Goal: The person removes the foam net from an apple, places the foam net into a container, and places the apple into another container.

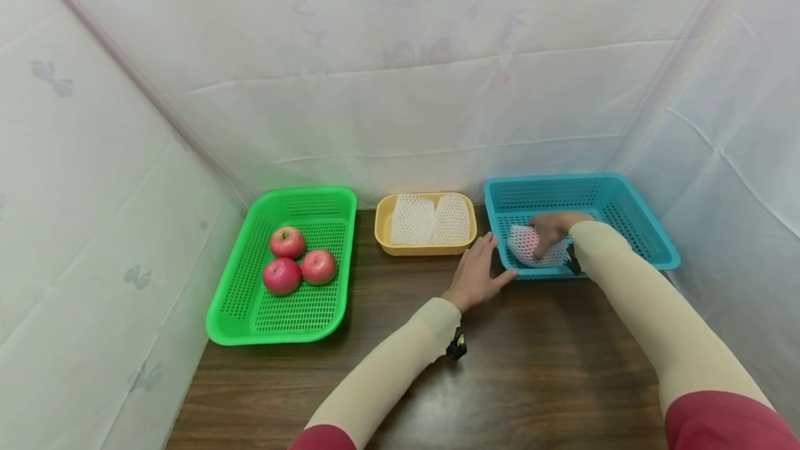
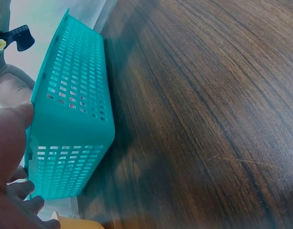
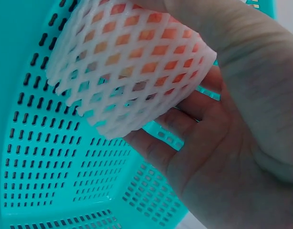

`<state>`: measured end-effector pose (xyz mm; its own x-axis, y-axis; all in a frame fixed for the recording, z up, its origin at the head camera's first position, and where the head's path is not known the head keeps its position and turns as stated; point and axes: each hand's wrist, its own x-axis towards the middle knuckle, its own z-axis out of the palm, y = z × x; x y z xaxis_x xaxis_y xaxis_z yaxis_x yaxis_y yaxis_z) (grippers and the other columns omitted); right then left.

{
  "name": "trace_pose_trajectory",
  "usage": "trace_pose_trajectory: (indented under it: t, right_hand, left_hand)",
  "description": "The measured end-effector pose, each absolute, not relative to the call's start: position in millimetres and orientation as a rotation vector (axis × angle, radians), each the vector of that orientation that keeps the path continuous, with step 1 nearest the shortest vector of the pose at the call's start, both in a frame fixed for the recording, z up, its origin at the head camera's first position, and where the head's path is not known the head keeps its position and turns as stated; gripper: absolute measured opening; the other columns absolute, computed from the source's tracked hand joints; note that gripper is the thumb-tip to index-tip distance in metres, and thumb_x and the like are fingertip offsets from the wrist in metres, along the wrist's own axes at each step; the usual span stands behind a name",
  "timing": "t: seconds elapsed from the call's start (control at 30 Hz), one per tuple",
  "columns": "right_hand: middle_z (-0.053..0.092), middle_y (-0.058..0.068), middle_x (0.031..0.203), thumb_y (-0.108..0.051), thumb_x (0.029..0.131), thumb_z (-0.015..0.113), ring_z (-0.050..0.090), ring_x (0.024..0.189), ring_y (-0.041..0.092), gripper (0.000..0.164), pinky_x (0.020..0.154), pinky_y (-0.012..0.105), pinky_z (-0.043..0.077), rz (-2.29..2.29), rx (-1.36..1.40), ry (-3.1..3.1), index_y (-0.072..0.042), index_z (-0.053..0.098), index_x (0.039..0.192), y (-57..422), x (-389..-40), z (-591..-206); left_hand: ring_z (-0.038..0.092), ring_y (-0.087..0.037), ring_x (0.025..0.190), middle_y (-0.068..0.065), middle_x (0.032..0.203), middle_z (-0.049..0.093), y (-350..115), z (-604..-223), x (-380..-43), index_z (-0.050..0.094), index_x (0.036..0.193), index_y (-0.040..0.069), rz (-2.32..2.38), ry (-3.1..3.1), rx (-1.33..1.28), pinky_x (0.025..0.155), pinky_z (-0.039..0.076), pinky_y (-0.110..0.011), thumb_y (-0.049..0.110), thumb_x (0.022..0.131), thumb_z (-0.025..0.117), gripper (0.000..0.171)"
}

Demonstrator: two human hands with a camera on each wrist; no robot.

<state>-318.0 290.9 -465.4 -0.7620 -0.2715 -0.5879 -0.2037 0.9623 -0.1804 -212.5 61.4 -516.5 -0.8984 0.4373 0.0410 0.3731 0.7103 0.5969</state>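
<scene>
My right hand [image 1: 553,229] reaches into the blue plastic basket [image 1: 550,180] and grips a red apple in a white foam net [image 1: 520,244]. In the right wrist view the foam net [image 3: 132,62] stretches around the apple, its loose open end toward the camera. The thumb lies over the net and the fingers curl beneath it, close over the basket's slotted floor. My left hand [image 1: 476,276] is at the basket's front left corner, fingers extended. In the left wrist view its thumb [image 2: 23,113] lies at the basket's rim.
A yellow tray [image 1: 425,250] with two white foam nets [image 1: 412,221] stands between the baskets, behind my left hand. On the left, a green basket [image 1: 215,321] holds three red apples [image 1: 282,275]. White cloth walls [image 1: 406,117] border the brown wooden table [image 1: 512,367].
</scene>
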Motion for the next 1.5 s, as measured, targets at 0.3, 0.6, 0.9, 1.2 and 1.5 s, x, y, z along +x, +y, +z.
trace_pose_trajectory:
  t: [0.3,0.6,0.9,1.2,1.5]
  right_hand:
    - [0.057,0.024,0.125,-0.035,0.085,0.083,0.058,0.109,0.039,0.088,0.086,0.056,0.053,-0.257,-0.393,2.470,0.007,0.039,0.149,295,-318,-456]
    - [0.058,0.022,0.123,-0.031,0.084,0.083,0.058,0.105,0.036,0.078,0.084,0.053,0.053,-0.299,-0.421,2.538,0.003,0.043,0.143,297,-316,-449]
    - [0.059,0.022,0.119,-0.025,0.083,0.084,0.059,0.099,0.033,0.076,0.083,0.051,0.053,-0.377,-0.586,2.590,0.008,0.045,0.139,295,-309,-441]
    - [0.059,0.020,0.118,-0.024,0.081,0.085,0.059,0.098,0.031,0.074,0.083,0.051,0.053,-0.389,-0.646,2.614,0.007,0.048,0.137,294,-307,-440]
    - [0.056,0.021,0.120,-0.023,0.080,0.085,0.056,0.100,0.032,0.075,0.083,0.052,0.052,-0.443,-0.665,2.653,0.007,0.048,0.138,297,-304,-442]
  left_hand:
    - [0.022,-0.024,0.155,-0.005,0.169,0.026,61,-516,-213,0.032,0.161,0.010,0.924,2.820,0.663,0.124,0.023,-0.045,0.053,0.100,0.061,0.080]
    - [0.022,-0.027,0.155,-0.006,0.169,0.026,57,-516,-213,0.029,0.162,0.011,0.944,2.826,0.678,0.124,0.022,-0.046,0.053,0.100,0.060,0.082]
    - [0.022,-0.025,0.156,-0.003,0.169,0.025,56,-520,-213,0.027,0.163,0.014,0.963,2.817,0.678,0.124,0.022,-0.047,0.052,0.101,0.059,0.080]
    - [0.021,-0.022,0.156,-0.004,0.169,0.026,56,-519,-213,0.027,0.164,0.015,0.931,2.811,0.683,0.124,0.021,-0.045,0.052,0.101,0.059,0.079]
    - [0.024,-0.027,0.155,-0.007,0.169,0.026,48,-520,-214,0.027,0.163,0.014,0.963,2.786,0.778,0.124,0.023,-0.046,0.050,0.102,0.058,0.077]
